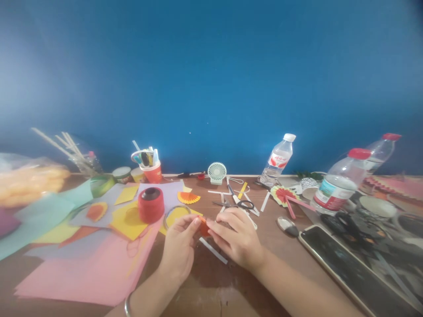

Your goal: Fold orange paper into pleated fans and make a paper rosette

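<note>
Close together over the middle of the table, my left hand [181, 244] and my right hand [238, 237] both pinch a small orange piece of paper [204, 228]. My fingers cover much of it, so its full shape is hidden. Below the hands lies a white paper strip [213, 250]. Behind my right hand are scissors [235, 196] with dark handles, among several more strips. A pleated orange and yellow paper fan [188, 197] rests beyond my left hand, near a roll of tape [180, 212] lying flat on yellow paper.
Coloured paper sheets [82, 268] spread over the left side, with a red spool [151, 205] on them. A cup of pens [152, 171], a small fan [217, 173] and a water bottle [276, 160] stand along the wall. A phone [343, 259] and a paper rosette [284, 196] lie to the right.
</note>
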A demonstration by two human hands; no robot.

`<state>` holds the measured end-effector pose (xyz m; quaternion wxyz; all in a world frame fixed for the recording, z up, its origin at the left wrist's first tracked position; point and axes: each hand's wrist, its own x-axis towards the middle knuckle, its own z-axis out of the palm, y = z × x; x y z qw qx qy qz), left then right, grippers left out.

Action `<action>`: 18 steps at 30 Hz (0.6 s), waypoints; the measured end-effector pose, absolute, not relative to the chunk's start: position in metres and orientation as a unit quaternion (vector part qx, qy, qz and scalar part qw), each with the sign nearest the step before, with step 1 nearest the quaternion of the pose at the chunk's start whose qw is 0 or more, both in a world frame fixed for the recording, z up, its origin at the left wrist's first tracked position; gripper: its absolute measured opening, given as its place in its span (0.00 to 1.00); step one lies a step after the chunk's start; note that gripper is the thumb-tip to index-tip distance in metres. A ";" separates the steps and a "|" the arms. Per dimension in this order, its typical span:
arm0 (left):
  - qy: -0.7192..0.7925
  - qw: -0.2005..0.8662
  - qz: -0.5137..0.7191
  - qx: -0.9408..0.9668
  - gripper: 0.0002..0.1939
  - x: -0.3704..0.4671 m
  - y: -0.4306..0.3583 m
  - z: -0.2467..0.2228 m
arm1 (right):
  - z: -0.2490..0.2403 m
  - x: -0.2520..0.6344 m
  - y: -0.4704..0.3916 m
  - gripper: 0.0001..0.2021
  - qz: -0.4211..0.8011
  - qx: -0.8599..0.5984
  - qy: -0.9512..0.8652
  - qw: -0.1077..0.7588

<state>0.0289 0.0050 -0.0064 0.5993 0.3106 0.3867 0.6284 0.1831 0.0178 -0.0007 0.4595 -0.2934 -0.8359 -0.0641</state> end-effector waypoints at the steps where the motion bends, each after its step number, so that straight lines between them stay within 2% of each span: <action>1: 0.387 0.602 0.629 0.304 0.06 0.029 0.006 -0.006 | -0.002 0.183 0.018 0.14 -0.076 -0.294 -0.836 0.457; 8: 0.368 0.600 0.640 0.307 0.06 0.029 0.005 -0.004 | -0.007 0.176 0.017 0.20 0.008 -0.292 -0.788 0.541; 18: 0.331 0.608 0.649 0.316 0.02 0.028 0.004 -0.003 | -0.006 0.175 0.014 0.22 0.045 -0.282 -0.767 0.574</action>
